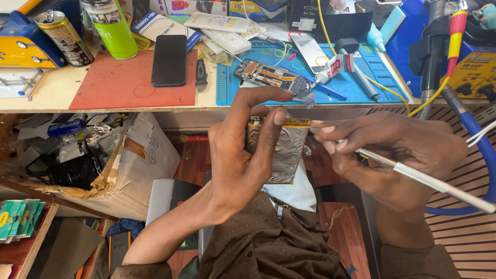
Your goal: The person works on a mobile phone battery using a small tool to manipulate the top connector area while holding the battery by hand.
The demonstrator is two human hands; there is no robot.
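1. Our left hand curls its fingers tight around a silver foil-wrapped battery, held below the bench edge.
2. Our right hand, at three o'clock of it, pinches a slim metal tool, tip touching the battery's top right corner.
3. An opened phone lies on the blue mat at twelve o'clock.

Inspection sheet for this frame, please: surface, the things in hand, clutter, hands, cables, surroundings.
Surface: wooden bench with a red mat and a blue mat.
Things in hand: silver foil-wrapped battery; slim metal tool.
Clutter: black phone, opened phone frame, two cans, glue tube.
Hands: left hand grips the battery; right hand holds the tool at the battery's top edge.
Cables: yellow wire across the blue mat; blue hose at right.
Surroundings: torn cardboard box under the bench.
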